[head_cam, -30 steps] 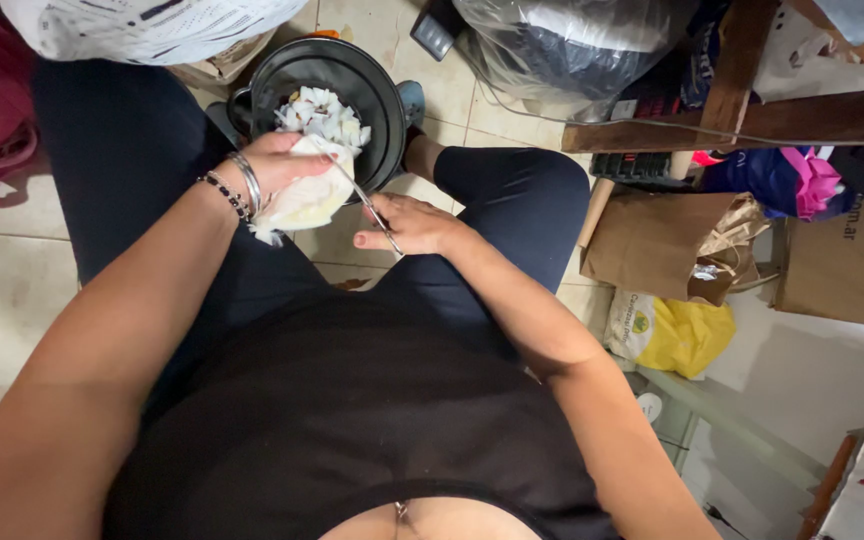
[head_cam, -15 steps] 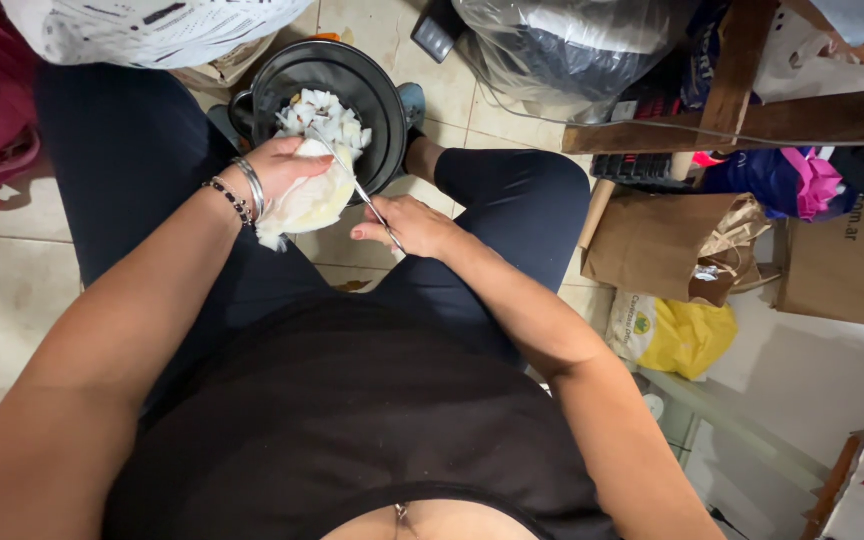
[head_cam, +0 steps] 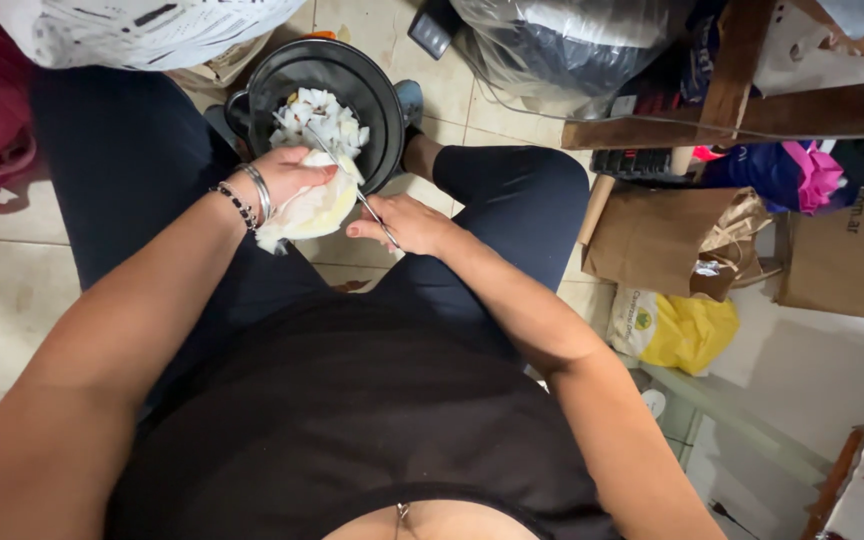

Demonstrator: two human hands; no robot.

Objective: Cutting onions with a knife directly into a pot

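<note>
Change: since half a second ago the knife tip has swung up toward the pot, and the white piece sits a little lower in the left hand.
Left hand [head_cam: 287, 175]: fingers curled and clamped around a pale white chunk [head_cam: 314, 208] of food, thumb on top; two bracelets [head_cam: 247, 198] ring the wrist.
Left arm: forearm comes in from the lower left, wrist bent inward above the lap.
White chunk: held just in front of the black pot [head_cam: 320, 100], touching the blade.
Knife [head_cam: 352, 185]: thin blade slants from the right hand up across the chunk, tip over the pot's rim.
Black pot: stands on the tiled floor between the knees, with cut white pieces [head_cam: 320, 120] piled inside.
Right hand [head_cam: 404, 222]: fingers closed together on the knife handle, knuckles up, just right of the chunk.
Right arm: elbow bent, forearm runs in from the lower right.
Far right: brown paper bag [head_cam: 662, 235] and yellow bag [head_cam: 687, 330] on the floor.
</note>
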